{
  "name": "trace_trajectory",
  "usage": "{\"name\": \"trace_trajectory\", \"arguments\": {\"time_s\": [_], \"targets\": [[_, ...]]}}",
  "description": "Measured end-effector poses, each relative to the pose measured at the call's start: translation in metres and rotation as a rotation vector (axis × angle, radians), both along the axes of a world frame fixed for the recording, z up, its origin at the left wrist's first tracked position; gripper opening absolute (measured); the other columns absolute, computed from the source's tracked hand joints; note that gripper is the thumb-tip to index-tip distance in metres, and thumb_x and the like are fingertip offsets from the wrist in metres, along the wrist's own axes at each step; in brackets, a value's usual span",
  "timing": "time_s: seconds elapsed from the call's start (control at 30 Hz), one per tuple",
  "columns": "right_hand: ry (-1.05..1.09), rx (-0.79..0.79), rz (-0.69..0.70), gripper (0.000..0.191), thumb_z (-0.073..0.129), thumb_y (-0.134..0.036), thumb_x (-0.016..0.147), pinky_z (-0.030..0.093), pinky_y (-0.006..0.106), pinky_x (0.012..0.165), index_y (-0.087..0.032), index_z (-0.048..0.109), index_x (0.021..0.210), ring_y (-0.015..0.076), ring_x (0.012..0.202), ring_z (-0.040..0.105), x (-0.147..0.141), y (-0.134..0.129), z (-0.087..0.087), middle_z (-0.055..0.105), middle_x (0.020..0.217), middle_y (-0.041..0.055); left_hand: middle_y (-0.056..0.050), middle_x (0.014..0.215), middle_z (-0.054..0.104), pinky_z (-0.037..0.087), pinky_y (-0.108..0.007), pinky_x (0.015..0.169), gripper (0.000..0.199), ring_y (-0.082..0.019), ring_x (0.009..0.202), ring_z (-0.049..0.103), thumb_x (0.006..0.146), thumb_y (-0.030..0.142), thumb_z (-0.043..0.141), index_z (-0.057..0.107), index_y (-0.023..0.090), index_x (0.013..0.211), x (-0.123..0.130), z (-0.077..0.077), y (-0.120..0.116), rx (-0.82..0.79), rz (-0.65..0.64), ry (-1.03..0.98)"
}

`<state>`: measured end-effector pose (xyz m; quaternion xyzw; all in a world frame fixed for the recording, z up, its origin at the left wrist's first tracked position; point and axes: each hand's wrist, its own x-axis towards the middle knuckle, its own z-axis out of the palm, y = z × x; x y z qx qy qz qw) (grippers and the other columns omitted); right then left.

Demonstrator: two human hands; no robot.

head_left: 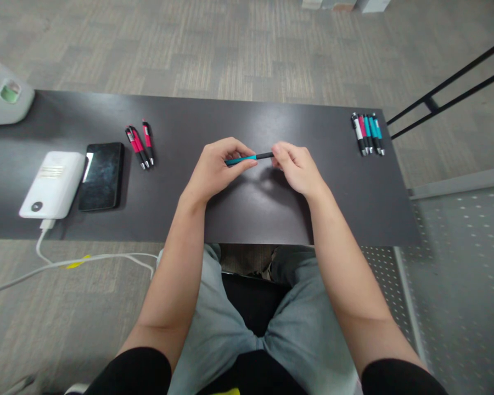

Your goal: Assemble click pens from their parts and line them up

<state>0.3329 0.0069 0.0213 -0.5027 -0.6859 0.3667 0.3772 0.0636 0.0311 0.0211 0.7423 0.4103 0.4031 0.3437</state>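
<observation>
Above the middle of the dark table a blue pen with a black grip lies level between my hands. My left hand pinches its blue barrel with thumb and fingers. At the black end, the closed fingertips of my right hand hold the tip, which they hide. Three red pens with black grips lie to the left of my left hand. Near the table's right end, several pens in white, red and blue lie side by side.
On the left are a black phone and a white power bank with a white cable hanging off the front edge. A whitish plastic jug stands at the far left. Black metal bars rise beyond the right end.
</observation>
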Motion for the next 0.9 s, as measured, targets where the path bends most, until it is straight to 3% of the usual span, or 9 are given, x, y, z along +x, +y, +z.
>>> {"name": "trace_trajectory", "arguments": {"time_s": [0.1,0.33,0.43,0.57,0.9], "targets": [[0.011,0.031,0.018,0.081,0.071,-0.109,0.111,0.048,0.04,0.079,-0.031,0.062,0.093,0.0236,0.081,0.056,-0.0008,-0.0002,0.0024,0.055,0.08,-0.0008,-0.004,0.098,0.088,0.067,-0.042,0.09,0.034,-0.027,0.094,0.079,0.102,0.059,0.104,0.09,0.028,0.099,-0.0009,-0.0001,0.0001,0.002,0.003,0.019],[-0.062,0.026,-0.011,0.084,0.065,-0.109,0.114,0.046,0.04,0.079,-0.031,0.051,0.088,0.0243,0.084,0.05,-0.0037,0.0005,0.0059,0.041,0.078,-0.0008,-0.006,0.104,0.091,0.068,-0.042,0.094,0.038,-0.028,0.098,0.082,0.104,0.065,0.103,0.092,0.028,0.103,0.0008,0.0001,-0.0011,-0.022,-0.003,0.03],[-0.055,0.049,-0.02,0.08,0.065,-0.105,0.116,0.048,0.04,0.082,-0.031,0.052,0.089,0.0245,0.086,0.053,-0.0019,0.0015,0.0051,0.045,0.082,-0.0004,-0.007,0.102,0.092,0.068,-0.041,0.094,0.049,-0.029,0.099,0.084,0.112,0.077,0.092,0.092,0.028,0.107,0.0015,0.0001,-0.0017,-0.062,-0.017,0.016],[-0.053,0.097,-0.02,0.076,0.068,-0.098,0.12,0.05,0.04,0.088,-0.03,0.055,0.09,0.0246,0.088,0.056,-0.0004,0.0028,0.0039,0.049,0.084,-0.0001,-0.008,0.096,0.091,0.067,-0.041,0.096,0.063,-0.029,0.097,0.084,0.12,0.085,0.078,0.089,0.026,0.097,0.0004,0.0001,-0.0017,-0.048,-0.045,0.039],[-0.083,0.038,-0.044,0.082,0.068,-0.105,0.116,0.045,0.039,0.08,-0.031,0.048,0.088,0.0238,0.085,0.052,-0.0068,0.0026,0.0044,0.039,0.078,-0.0022,-0.006,0.105,0.091,0.066,-0.045,0.1,0.022,-0.03,0.103,0.083,0.115,0.048,0.088,0.092,0.029,0.105,-0.0025,-0.0001,-0.0018,0.083,0.019,0.141]]}}
